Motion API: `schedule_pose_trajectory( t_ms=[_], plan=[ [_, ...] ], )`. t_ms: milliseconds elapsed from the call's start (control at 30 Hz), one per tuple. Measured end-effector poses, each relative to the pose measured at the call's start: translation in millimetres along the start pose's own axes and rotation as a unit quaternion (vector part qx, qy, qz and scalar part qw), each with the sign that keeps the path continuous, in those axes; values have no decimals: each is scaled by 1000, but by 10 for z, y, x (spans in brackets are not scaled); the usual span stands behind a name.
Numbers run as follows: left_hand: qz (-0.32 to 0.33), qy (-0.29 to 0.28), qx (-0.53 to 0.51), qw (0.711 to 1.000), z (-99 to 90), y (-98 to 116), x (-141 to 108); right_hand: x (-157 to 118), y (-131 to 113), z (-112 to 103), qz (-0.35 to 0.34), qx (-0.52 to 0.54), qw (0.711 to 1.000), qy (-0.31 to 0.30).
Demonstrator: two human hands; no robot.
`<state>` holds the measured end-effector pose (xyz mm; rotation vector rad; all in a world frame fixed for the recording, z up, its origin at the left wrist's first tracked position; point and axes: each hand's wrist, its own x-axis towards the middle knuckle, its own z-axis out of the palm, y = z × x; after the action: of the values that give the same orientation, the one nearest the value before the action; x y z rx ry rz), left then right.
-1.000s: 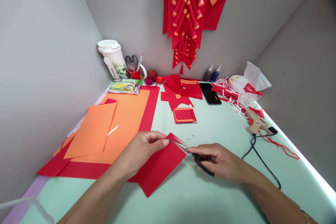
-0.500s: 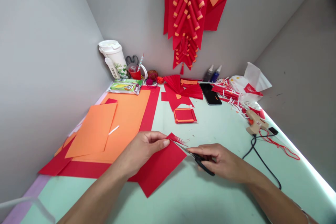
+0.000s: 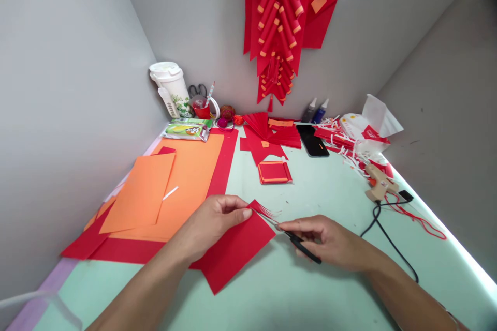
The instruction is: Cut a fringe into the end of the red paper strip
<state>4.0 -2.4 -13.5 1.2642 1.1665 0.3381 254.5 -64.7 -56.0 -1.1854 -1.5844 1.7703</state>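
My left hand [image 3: 225, 214] pinches the upper corner of a red paper sheet [image 3: 236, 251] between thumb and fingers. Along the sheet's upper right edge runs a fringe [image 3: 264, 209] of thin cut strips, their ends curling outward. Black-handled scissors [image 3: 301, 244] are gripped in my right hand [image 3: 322, 240]. The scissors' tips lie at the sheet's right corner, by the fringe, with the blades mostly hidden by fingers and paper. The sheet hangs tilted just above the pale green table [image 3: 310, 300].
Orange sheets [image 3: 142, 191] lie over red paper on the left. Beyond my hands sits a small red packet with orange edges [image 3: 275, 172]. A phone [image 3: 312, 139], a glue gun [image 3: 378, 181] with a black cord, and paper scraps [image 3: 341, 142] are at right. Red firecracker decorations [image 3: 277, 15] hang behind.
The scissors' handles have come together, so the blades have closed by the fringe. My left hand keeps its pinch on the red sheet. The view has shifted slightly.
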Motion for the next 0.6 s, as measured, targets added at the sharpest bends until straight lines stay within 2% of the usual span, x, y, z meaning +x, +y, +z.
schedule_pose_trajectory(
  t_ms=[200,367,600],
  plan=[
    [6,74,-63,995,-109,1,19,3,48,-94,23,38,998,-36],
    [44,127,-132,982,-167,15,20,15,91,-113,18,32,998,-51],
    [47,163,-158,973,-189,-17,62,27,108,-103,33,11,998,-57]
  ],
)
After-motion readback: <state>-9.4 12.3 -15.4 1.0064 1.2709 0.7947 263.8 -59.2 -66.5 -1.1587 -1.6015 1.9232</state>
